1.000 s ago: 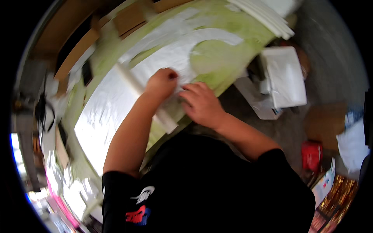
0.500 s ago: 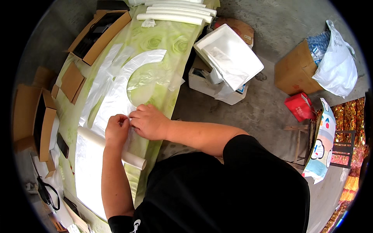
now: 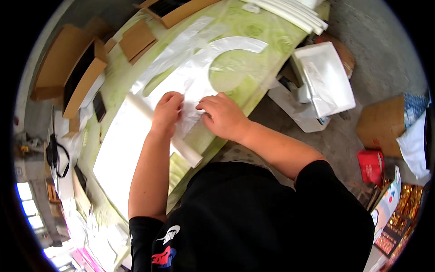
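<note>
White plastic film (image 3: 192, 75) with a curved, cut-out end lies on the green rose-patterned table cover (image 3: 247, 97). My left hand (image 3: 167, 111) is closed at the film's near part, fingers pinching creased film beside the white roll (image 3: 186, 153). A little to the right, my right hand (image 3: 222, 115) hovers over the film, thumb and fingers apart, with nothing visible between them. The roll lies slantwise under my left forearm, which hides its middle. White sheet (image 3: 122, 149) spreads over the table to the left of the roll.
Open cardboard boxes (image 3: 84, 75) and a dark phone (image 3: 99, 107) sit along the table's left side. White tubes (image 3: 290, 13) lie at the far end. Foam boxes (image 3: 324, 81), a brown carton (image 3: 380, 127) and a red bag (image 3: 370, 166) stand on the floor to the right.
My hands have come apart, the right one moving away to the right from the left one. The view has turned, so the table now appears more slanted.
</note>
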Demonstrator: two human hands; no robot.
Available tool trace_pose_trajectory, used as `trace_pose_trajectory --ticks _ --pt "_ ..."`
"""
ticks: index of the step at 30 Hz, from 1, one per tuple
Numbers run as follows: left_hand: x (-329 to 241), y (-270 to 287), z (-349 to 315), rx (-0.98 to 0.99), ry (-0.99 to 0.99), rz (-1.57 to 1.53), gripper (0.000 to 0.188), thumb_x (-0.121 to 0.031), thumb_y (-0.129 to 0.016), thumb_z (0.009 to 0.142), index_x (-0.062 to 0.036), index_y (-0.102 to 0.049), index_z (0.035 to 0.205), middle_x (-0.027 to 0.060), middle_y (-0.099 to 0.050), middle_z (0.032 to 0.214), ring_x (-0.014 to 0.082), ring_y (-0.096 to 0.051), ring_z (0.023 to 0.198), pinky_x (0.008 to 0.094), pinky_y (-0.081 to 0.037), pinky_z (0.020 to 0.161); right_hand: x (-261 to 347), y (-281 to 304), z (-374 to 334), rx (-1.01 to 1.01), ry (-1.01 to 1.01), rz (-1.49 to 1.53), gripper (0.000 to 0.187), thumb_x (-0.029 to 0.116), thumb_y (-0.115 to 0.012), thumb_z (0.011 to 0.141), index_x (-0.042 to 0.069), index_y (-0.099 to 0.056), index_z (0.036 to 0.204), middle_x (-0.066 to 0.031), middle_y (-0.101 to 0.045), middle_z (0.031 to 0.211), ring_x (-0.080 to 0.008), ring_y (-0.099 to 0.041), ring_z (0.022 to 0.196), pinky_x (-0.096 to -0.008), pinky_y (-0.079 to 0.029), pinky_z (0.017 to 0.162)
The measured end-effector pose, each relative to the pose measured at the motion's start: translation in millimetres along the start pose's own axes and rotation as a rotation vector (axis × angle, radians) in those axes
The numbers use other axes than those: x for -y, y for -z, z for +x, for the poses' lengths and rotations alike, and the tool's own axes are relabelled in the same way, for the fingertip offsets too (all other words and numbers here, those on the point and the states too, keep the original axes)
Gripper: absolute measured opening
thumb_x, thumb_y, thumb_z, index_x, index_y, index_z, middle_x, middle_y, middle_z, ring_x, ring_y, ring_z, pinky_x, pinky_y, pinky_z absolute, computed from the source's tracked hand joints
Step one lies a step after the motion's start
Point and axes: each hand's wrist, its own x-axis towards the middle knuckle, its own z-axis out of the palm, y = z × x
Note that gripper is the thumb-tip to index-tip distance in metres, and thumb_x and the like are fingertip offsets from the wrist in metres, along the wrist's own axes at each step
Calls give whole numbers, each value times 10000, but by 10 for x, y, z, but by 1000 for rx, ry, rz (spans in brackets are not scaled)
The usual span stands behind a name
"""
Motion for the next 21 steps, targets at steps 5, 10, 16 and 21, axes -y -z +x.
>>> trace_pose_trajectory --ticks 5,10,16,21 --pt "19 3 -60 14 25 -165 99 -205 -679 921 -136 -648 984 -36 -586 834 85 -512 729 262 -389 619 -148 -223 404 141 -269 288 438 102 -634 860 50 -644 1295 -164 -700 1174 -364 -650 1088 -417 -512 973" --pt "62 -18 1 88 -4 20 143 -219 -680 931 -102 -665 1013 -33 -617 840 90 -530 715 251 -417 645 -600 -341 985 -163 -280 252 708 69 -613 846 68 -427 1529 -211 -611 1370 -395 -583 1230 -434 -453 1076" --pt "-187 -154 39 42 20 -155 516 -305 -662 990 -139 -495 1449 0 -577 1274 162 -561 1121 351 -483 923 -596 -305 953 -153 310 123 813 -34 -628 735 136 -461 1513 -167 -599 1372 -462 -486 1274 -513 -385 1137" --pt "-157 -120 376 160 -16 -389 419 -325 -687 978 -113 -549 1312 33 -615 1210 171 -567 1133 363 -497 908 -499 -313 932 -68 407 235 901 -61 -682 698 177 -438 1532 -107 -649 1272 -405 -557 1121 -489 -436 1065"
